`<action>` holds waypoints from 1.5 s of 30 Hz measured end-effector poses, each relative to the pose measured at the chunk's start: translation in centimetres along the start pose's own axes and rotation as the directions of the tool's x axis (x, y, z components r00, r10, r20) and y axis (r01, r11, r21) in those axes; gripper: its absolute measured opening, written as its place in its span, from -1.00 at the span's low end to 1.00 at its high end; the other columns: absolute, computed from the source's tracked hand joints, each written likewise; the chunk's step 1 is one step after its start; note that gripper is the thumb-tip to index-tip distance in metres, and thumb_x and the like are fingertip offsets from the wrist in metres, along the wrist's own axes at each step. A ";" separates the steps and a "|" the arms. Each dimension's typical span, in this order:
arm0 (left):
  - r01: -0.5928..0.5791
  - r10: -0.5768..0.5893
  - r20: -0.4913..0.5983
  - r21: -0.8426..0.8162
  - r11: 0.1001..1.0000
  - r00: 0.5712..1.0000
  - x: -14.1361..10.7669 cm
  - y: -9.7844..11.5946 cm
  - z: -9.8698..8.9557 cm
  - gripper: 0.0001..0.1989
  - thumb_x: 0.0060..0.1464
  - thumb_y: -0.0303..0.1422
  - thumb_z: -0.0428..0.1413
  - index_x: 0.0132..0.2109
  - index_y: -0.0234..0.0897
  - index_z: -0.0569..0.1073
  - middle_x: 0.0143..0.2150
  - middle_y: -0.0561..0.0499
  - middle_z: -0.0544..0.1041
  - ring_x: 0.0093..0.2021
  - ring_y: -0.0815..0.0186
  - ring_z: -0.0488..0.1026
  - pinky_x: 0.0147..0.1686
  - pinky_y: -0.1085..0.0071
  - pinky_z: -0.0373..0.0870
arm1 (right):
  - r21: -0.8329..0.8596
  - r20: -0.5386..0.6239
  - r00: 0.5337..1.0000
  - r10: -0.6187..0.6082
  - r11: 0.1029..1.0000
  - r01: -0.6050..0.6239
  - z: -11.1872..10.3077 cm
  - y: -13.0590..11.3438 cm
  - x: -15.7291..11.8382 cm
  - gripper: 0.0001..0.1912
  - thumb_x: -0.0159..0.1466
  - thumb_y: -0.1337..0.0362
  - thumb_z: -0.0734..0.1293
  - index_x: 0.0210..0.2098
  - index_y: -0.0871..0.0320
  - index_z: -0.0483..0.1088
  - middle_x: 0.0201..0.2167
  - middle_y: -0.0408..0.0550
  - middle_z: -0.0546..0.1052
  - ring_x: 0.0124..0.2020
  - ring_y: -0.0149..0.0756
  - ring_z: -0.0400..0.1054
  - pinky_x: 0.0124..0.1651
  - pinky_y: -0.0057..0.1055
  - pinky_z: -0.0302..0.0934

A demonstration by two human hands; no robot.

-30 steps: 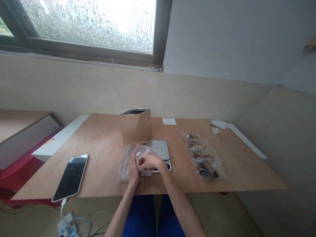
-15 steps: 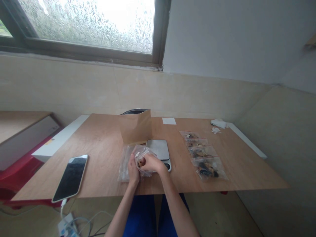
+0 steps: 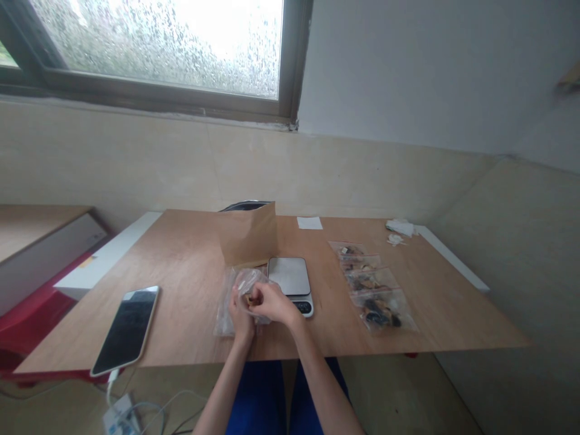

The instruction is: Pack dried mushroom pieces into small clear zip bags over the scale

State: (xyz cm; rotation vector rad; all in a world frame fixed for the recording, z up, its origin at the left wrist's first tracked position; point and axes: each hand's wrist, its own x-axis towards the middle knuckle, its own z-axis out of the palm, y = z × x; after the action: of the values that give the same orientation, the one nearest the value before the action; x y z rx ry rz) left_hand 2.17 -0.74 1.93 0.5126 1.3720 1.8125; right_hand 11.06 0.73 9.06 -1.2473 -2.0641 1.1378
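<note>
My left hand [image 3: 241, 315] is closed around the side of a clear plastic bag [image 3: 251, 277], holding it up near the table's front edge. My right hand [image 3: 270, 302] reaches into the bag's mouth with its fingertips pinched together on small brownish pieces, too small to name. More clear plastic bags [image 3: 223, 320] lie flat beneath my left hand. Just behind my right hand sits a small digital scale [image 3: 289, 276] with a bare metal plate; my hand and wrist cover part of its lower left side.
A brown paper bag [image 3: 250, 235] stands open behind the hands. To the right, several filled zip bags [image 3: 385, 309] lie in an overlapping column. A phone [image 3: 127, 329] with a cable lies at left. White paper [image 3: 310, 223] and crumpled tissue [image 3: 401, 227] lie at the back.
Both hands and the held bag have shifted slightly left, uncovering more of the scale's button panel. My right fingers are still in the bag's mouth.
</note>
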 end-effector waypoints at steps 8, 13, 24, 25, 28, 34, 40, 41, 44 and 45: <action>0.102 -0.103 0.096 0.016 0.995 0.990 -0.4 -0.4 0.0 -0.52 0.10 0.00 -0.14 -0.28 -0.33 0.42 -0.64 0.03 0.44 -0.76 0.34 0.29 -0.78 0.44 0.18 | 0.290 -0.237 0.964 -0.124 0.937 0.192 -4.8 -1.5 0.2 -0.79 0.05 0.32 0.32 -0.52 0.13 0.13 -0.52 -0.24 0.35 -0.47 -0.44 0.30 -0.39 -0.52 0.20; 0.096 -0.096 0.118 -0.002 0.995 0.988 -0.4 -0.2 0.1 -0.54 0.08 0.01 -0.11 -0.30 -0.31 0.42 -0.56 0.00 0.48 -0.73 0.37 0.33 -0.76 0.47 0.20 | 0.229 -0.589 0.772 -0.238 0.867 0.443 -9.0 -4.6 4.7 -0.76 0.11 0.25 0.31 -0.48 0.10 0.09 -0.39 -0.15 0.43 -0.38 -0.41 0.38 -0.26 -0.47 0.29; 0.112 -0.109 0.077 -0.029 0.993 0.991 -0.4 -0.2 0.4 -0.55 0.01 0.07 -0.07 -0.31 -0.27 0.33 -0.66 0.10 0.37 -0.72 0.37 0.30 -0.76 0.49 0.17 | -0.344 -0.529 0.651 -0.545 0.839 0.423 -9.7 -4.6 14.3 -0.80 0.12 0.51 0.19 -0.45 0.08 0.10 -0.43 -0.17 0.35 -0.36 -0.36 0.28 -0.27 -0.47 0.17; 0.119 -0.117 0.071 -0.029 0.992 0.991 -0.4 -0.3 0.4 -0.55 0.01 0.07 -0.06 -0.32 -0.27 0.33 -0.67 0.10 0.36 -0.73 0.37 0.29 -0.76 0.49 0.16 | -0.344 -0.507 0.672 -0.540 0.842 0.416 -9.4 -4.4 14.3 -0.81 0.13 0.50 0.19 -0.45 0.08 0.11 -0.44 -0.18 0.35 -0.37 -0.36 0.28 -0.29 -0.48 0.16; 0.135 -0.133 0.057 -0.028 0.990 0.989 -0.4 -0.4 0.4 -0.55 0.01 0.07 -0.06 -0.34 -0.26 0.33 -0.68 0.11 0.36 -0.73 0.38 0.28 -0.76 0.49 0.15 | -0.322 -0.465 0.716 -0.520 0.853 0.410 -9.2 -4.1 14.2 -0.83 0.13 0.50 0.20 -0.42 0.09 0.15 -0.44 -0.19 0.37 -0.39 -0.36 0.29 -0.31 -0.49 0.14; 0.150 -0.148 0.050 -0.027 0.988 0.988 -0.5 -0.3 0.4 -0.54 0.00 0.08 -0.07 -0.34 -0.27 0.34 -0.71 0.12 0.34 -0.76 0.39 0.24 -0.76 0.49 0.13 | -0.274 -0.327 0.797 -0.508 0.858 0.434 -10.5 -5.4 13.8 -0.84 0.13 0.53 0.22 -0.38 0.15 0.25 -0.40 -0.16 0.41 -0.34 -0.37 0.32 -0.26 -0.49 0.16; 0.146 -0.144 0.062 -0.032 0.989 0.988 -0.5 -0.3 0.5 -0.52 -0.01 0.10 -0.06 -0.34 -0.28 0.34 -0.70 0.12 0.34 -0.75 0.39 0.26 -0.75 0.49 0.12 | -0.394 -0.133 0.876 -0.464 0.835 0.383 -11.4 -6.5 13.4 -0.97 0.19 0.40 0.30 -0.40 0.23 0.37 -0.32 -0.10 0.36 -0.33 -0.41 0.30 -0.20 -0.49 0.16; 0.147 -0.144 0.064 -0.034 0.989 0.987 -0.5 -0.3 0.5 -0.51 -0.02 0.10 -0.06 -0.34 -0.28 0.34 -0.69 0.12 0.34 -0.74 0.39 0.27 -0.75 0.49 0.12 | -0.420 -0.110 0.887 -0.449 0.830 0.368 -11.4 -6.7 13.2 -0.92 0.22 0.37 0.28 -0.40 0.24 0.39 -0.31 -0.09 0.36 -0.35 -0.42 0.29 -0.21 -0.49 0.16; 0.148 -0.146 0.071 -0.034 0.988 0.987 -0.5 -0.3 0.5 -0.51 -0.02 0.11 -0.06 -0.35 -0.27 0.34 -0.70 0.12 0.33 -0.74 0.38 0.27 -0.74 0.48 0.12 | -0.530 -0.113 0.889 -0.443 0.784 0.323 -11.2 -7.0 12.6 -0.83 0.26 0.35 0.25 -0.41 0.24 0.44 -0.28 -0.03 0.37 -0.27 -0.37 0.29 -0.13 -0.43 0.14; 0.148 -0.145 0.073 -0.033 0.988 0.987 -0.5 -0.3 0.5 -0.52 -0.02 0.10 -0.06 -0.35 -0.27 0.34 -0.70 0.12 0.33 -0.74 0.38 0.26 -0.74 0.47 0.13 | -0.568 -0.143 0.883 -0.447 0.768 0.297 -11.2 -7.1 12.4 -0.82 0.26 0.35 0.25 -0.41 0.23 0.45 -0.28 0.00 0.38 -0.22 -0.32 0.28 -0.08 -0.37 0.13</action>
State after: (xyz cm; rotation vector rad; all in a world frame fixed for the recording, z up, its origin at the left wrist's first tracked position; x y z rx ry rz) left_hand 2.92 -0.81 1.88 0.4391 1.2908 1.6829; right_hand 9.88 14.46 20.78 -1.0568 -2.3431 0.1862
